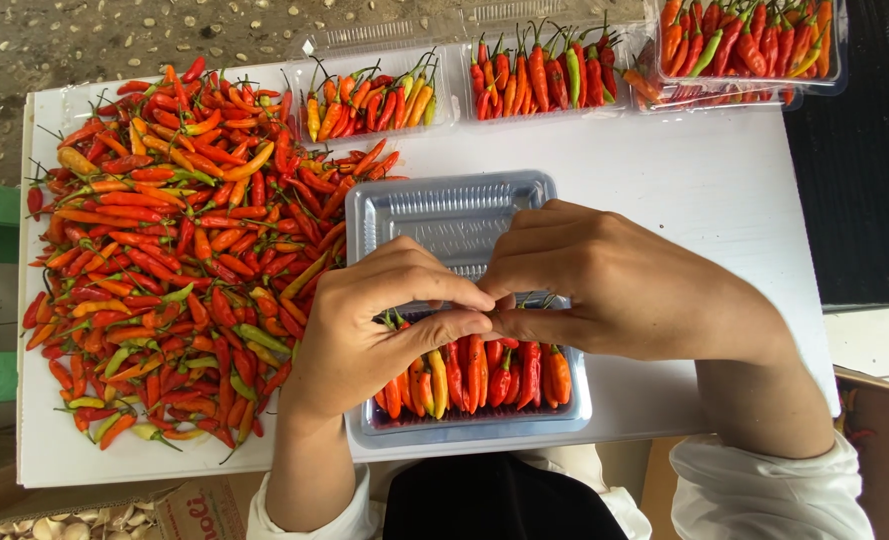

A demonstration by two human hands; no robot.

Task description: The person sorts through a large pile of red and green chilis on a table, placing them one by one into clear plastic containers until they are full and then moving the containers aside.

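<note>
Working right over the clear plastic tray point(444, 205) sitting in the middle of the white table point(704, 190), bringing the left hand point(379, 320) and the right hand point(614, 285) together until the fingertips are touching just above the tray's midline. Pinching thumb against forefinger on both sides, clenching tight on something small between them, though hiding it from the camera, so not showing whether a chilli or only a stem is being gripped. Filling the near half of the tray with a neat row of chillies point(474, 375), red and orange with a yellow one among them, lying side by side with stems pointing away from the body; leaving the far half bare and ribbed. Judging the step in hand as placing or straightening one more pod at the top edge of that row, roughly halfway through this tray. Keeping the big loose pile of chillies point(174, 240) spread over the left of the table, just beside the tray and touching its left rim. Lining up three already filled trays along the far edge: one point(374, 100) behind the pile, another point(539, 75) beside it, a third point(749, 40) stacked at the far right corner. Calling, for the next move, for easing the pinch open without disturbing the neighbours, then reaching left into the pile for a pod of matching length and starting along the bare half.
</note>
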